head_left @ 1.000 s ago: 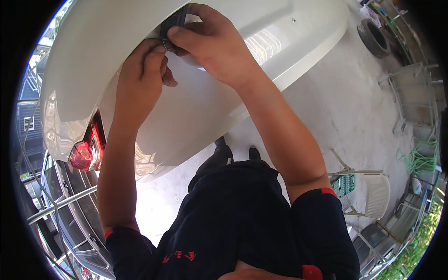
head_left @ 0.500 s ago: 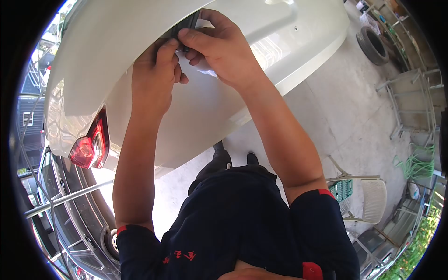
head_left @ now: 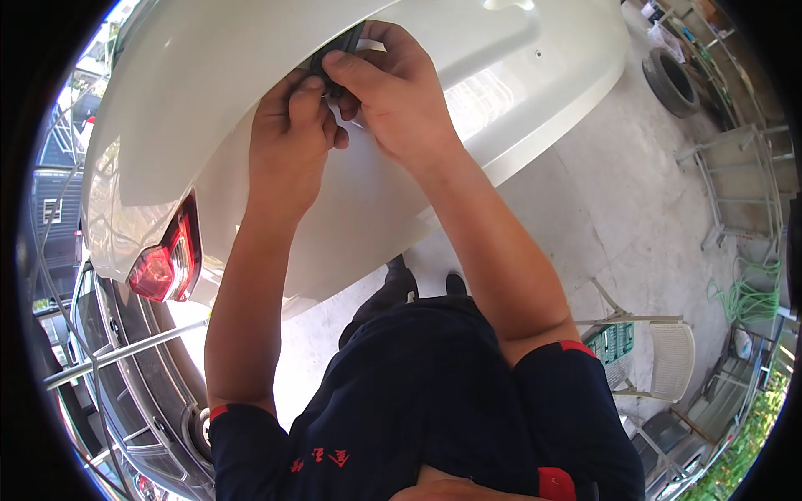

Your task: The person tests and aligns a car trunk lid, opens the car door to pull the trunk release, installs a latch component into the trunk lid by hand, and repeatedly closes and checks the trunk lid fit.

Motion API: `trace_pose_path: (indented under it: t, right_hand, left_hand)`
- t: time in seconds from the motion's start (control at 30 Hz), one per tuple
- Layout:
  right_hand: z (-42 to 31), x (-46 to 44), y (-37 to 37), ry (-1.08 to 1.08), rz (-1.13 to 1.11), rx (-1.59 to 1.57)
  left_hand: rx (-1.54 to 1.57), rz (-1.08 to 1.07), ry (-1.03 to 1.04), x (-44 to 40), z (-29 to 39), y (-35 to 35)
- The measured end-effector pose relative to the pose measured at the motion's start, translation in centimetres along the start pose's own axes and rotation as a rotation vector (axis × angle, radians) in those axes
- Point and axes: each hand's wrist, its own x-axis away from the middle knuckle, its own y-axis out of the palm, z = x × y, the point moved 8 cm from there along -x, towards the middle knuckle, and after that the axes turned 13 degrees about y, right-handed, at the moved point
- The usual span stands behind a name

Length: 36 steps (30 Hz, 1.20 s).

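A black part [head_left: 344, 46] sits at the edge of a recess in the pale car panel [head_left: 359, 200], near the top of the view. My right hand [head_left: 401, 92] pinches this part between thumb and fingers. Just to its left, my left hand [head_left: 292, 134] has its thumb and fingers pressed together near the part's lower end; whatever they hold is hidden. The two hands are close together at the panel's curved lip. A red tail light [head_left: 167, 263] is on the car to the left of my left forearm.
A tyre [head_left: 670, 82] lies at the upper right, with a metal frame [head_left: 739, 179] below it. A folding chair [head_left: 671, 359], a green crate [head_left: 612, 341] and a green hose [head_left: 746, 294] are on the right. A metal bar [head_left: 125, 355] crosses the lower left before a dark car [head_left: 138, 376].
Both hands and the black part have shifted right in the view, along with the tail light. My left hand remains beside the part and my right hand still grips it.
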Motion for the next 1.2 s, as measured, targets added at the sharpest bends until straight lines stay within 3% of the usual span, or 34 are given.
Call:
trace_pose_path:
  t: [0.23, 0.33, 0.5, 0.6, 0.7, 0.8, 0.97, 1.1, 1.2]
  right_hand:
    - [0.1, 0.4, 0.4, 0.005, 0.037, 0.033]
    - [0.4, -0.5, 1.4, 0.022, 0.046, -0.012]
    - [0.4, -1.0, 2.3, -0.1, 0.022, 0.153]
    - [0.4, 0.9, 1.9, -0.15, -0.049, -0.076]
    - [0.6, 0.9, 1.5, -0.154, -0.065, -0.037]
    - [0.0, 1.0, 0.7, -0.094, 0.013, 0.017]
    - [-0.4, 3.1, 0.9, -0.233, 0.196, 0.217]
    - [0.4, 1.5, -0.1, -0.23, 0.065, 0.054]
    - [-0.5, 2.3, 0.6, -0.004, 0.111, 0.067]
  left_hand:
    - [-0.077, -0.037, 0.003, 0.3, 0.5, -0.6]
    - [-0.018, 0.05, 0.044, 0.7, -0.1, -1.8]
    - [-0.192, 0.121, 0.253, 2.2, -0.1, -3.8]
    - [-0.339, 0.117, 0.254, 3.1, 0.2, -3.2]
    - [-0.178, 0.059, 0.278, 2.7, -1.0, -4.3]
    - [-0.234, 0.065, 0.254, 2.7, -0.6, -3.3]
    - [-0.287, 0.038, 0.24, 2.7, -0.4, -2.9]
    - [-0.299, 0.066, 0.245, 2.7, 0.0, -2.2]
    - [-0.285, 0.031, 0.266, 2.8, 0.0, -2.0]
